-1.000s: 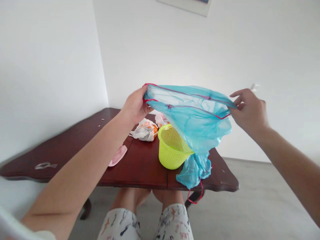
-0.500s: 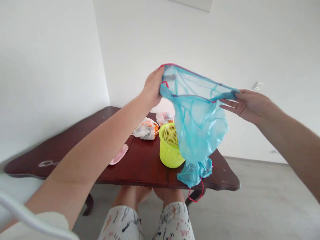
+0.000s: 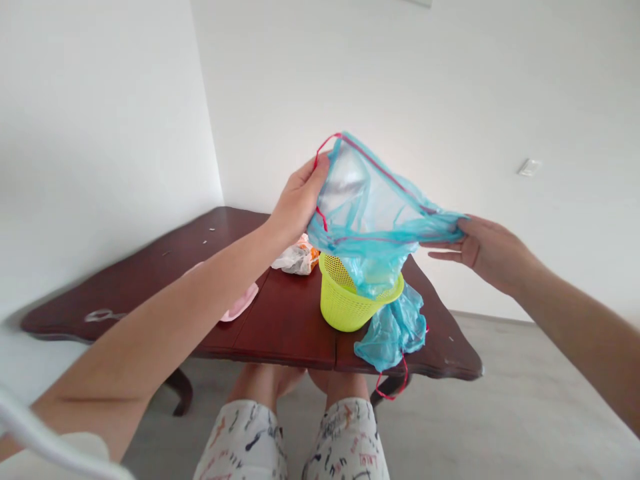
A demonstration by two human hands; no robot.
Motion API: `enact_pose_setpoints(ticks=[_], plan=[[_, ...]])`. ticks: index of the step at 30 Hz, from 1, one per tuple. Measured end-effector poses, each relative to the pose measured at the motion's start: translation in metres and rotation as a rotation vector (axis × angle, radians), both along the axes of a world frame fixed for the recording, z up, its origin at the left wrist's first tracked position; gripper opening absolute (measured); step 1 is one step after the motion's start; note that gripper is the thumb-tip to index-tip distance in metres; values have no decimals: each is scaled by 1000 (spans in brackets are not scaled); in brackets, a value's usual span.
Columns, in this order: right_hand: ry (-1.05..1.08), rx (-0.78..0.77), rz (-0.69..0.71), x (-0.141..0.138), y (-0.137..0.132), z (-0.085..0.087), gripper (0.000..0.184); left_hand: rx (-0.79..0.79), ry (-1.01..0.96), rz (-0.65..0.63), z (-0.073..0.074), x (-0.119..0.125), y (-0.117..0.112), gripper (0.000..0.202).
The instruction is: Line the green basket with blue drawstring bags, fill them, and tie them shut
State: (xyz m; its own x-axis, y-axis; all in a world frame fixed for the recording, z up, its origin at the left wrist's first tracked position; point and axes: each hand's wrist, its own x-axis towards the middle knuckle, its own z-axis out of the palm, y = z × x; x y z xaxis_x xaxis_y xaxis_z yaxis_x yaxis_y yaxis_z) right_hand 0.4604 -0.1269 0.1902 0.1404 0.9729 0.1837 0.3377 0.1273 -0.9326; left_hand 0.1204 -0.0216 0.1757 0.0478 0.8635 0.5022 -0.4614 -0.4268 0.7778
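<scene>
A thin blue drawstring trash bag [image 3: 385,230] is stretched between my two hands, its mouth held apart and edged with red string. My left hand [image 3: 303,197] grips the left side of the rim. At the right end, my right hand [image 3: 493,250] pinches the rim between thumb and forefinger, its other fingers extended. The lower part of the bag hangs into the yellow-green mesh basket [image 3: 345,307], which stands upright on the dark red wooden table [image 3: 290,327]. Beside the basket on the right lies a second crumpled blue bag [image 3: 393,333], its red string dangling over the table edge.
Behind the basket sits a white and orange plastic bag [image 3: 299,257]. A pink item [image 3: 241,303] lies partly hidden under my left forearm. Farther left is a small whitish loop [image 3: 103,315]. White walls border the table, and a switch [image 3: 529,167] is on the wall.
Both hands have brought the trash bag down, the right one lowering more. The bag's bottom has moved from beside the basket to inside its opening.
</scene>
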Motion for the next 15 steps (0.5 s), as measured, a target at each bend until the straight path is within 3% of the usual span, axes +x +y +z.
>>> enact_pose_setpoints(ticks=[3, 5, 10, 13, 15], plan=[[-123, -247, -2, 12, 4, -25, 27, 51, 178, 43, -35, -11, 6, 38], [-252, -331, 1, 18, 7, -34, 29, 81, 322, 63, -54, -17, 8, 45], [-422, -236, -120, 25, 20, -41, 26, 41, 606, 86, -83, -19, 18, 54], [-381, -328, -129, 26, 28, -54, 27, -40, 656, 172, -98, -15, 31, 48], [-365, -408, -78, 28, 30, -72, 26, -93, 636, 173, -115, -13, 35, 46]])
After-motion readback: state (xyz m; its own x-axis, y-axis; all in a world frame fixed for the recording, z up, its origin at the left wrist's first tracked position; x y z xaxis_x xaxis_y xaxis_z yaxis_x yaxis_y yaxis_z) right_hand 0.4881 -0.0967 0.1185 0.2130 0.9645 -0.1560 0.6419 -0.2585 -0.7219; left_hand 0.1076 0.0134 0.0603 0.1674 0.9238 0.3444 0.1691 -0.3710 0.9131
